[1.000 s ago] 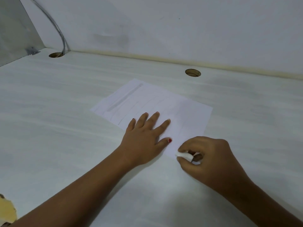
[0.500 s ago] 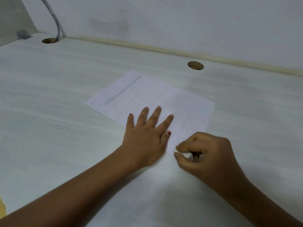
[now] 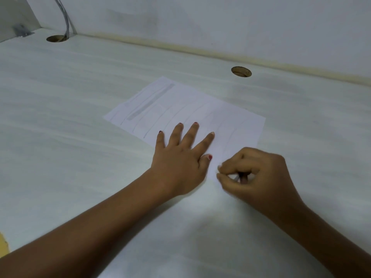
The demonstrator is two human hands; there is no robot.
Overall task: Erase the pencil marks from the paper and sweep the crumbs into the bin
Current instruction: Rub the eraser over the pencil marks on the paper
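Observation:
A white sheet of paper [image 3: 200,109] with faint pencil lines and one thick grey stroke lies on the pale desk [image 3: 60,137]. My left hand [image 3: 180,157] rests flat on the paper's near edge, fingers spread, holding it down. My right hand [image 3: 255,175] sits at the paper's near right corner, fingers curled around a small white eraser [image 3: 232,176], which is mostly hidden inside the grip. No bin is in view.
Two round cable holes pierce the desk: a cable hole [image 3: 241,71] behind the paper and another cable hole [image 3: 57,38] at the far left with a grey cable [image 3: 65,17] running up. A white wall closes the back. A yellow object [image 3: 4,245] pokes in at the lower left.
My right hand has turned so the eraser is tucked deeper into the fingers and sits closer to the paper's corner. The left hand has stayed on the paper; the view has shifted slightly.

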